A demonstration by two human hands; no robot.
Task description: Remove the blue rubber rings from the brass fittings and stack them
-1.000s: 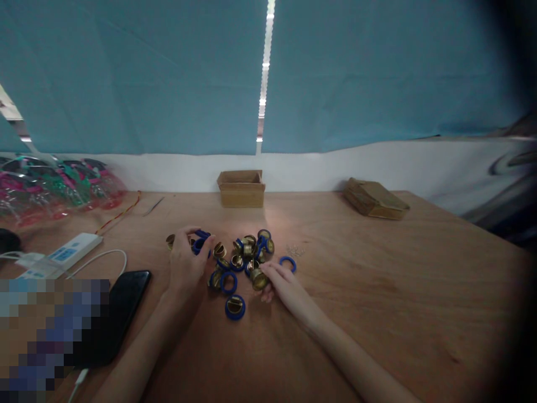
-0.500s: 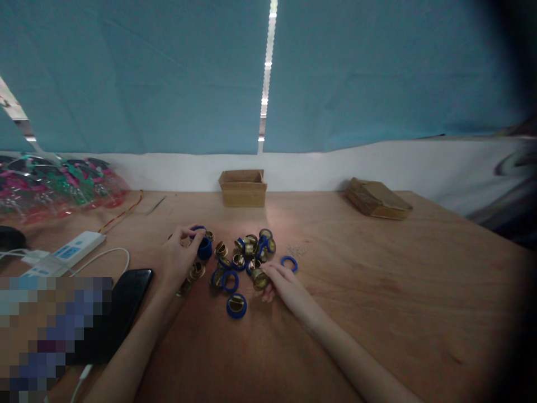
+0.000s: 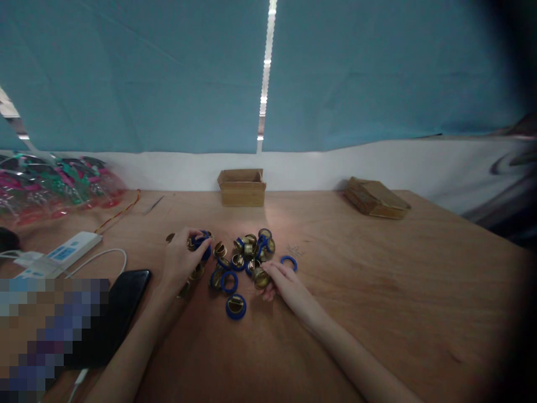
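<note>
My left hand (image 3: pixel 184 252) is closed, thumb and fingers pinching a blue ring (image 3: pixel 205 235) over other blue rings that it partly hides. Brass-coloured round parts (image 3: pixel 196 272) lie beside and below that hand. Fingers of my right hand (image 3: pixel 283 280) are closed around a brass-coloured cup-like part (image 3: pixel 260 278), held low at the near side of a pile. Blue-rimmed brass parts (image 3: pixel 238 261) are heaped between the hands. Nearer to me are a loose blue ring (image 3: pixel 229 273) and one blue-rimmed brass part (image 3: pixel 236 307). Another blue ring (image 3: pixel 295 264) lies just beyond my right hand.
An open cardboard box (image 3: pixel 242 196) stands at the back, and a flattish carton (image 3: pixel 377 198) lies at the back right. Small metal pieces (image 3: pixel 296 249) are scattered right of the pile. On the left are a phone (image 3: pixel 121 313), a power strip (image 3: pixel 75 246) with cables and plastic-wrapped items (image 3: pixel 54 184).
My left hand has shifted slightly right with the blue ring, which now sits over the other blue rings. My right hand has hardly moved and still grips the brass-coloured part.
</note>
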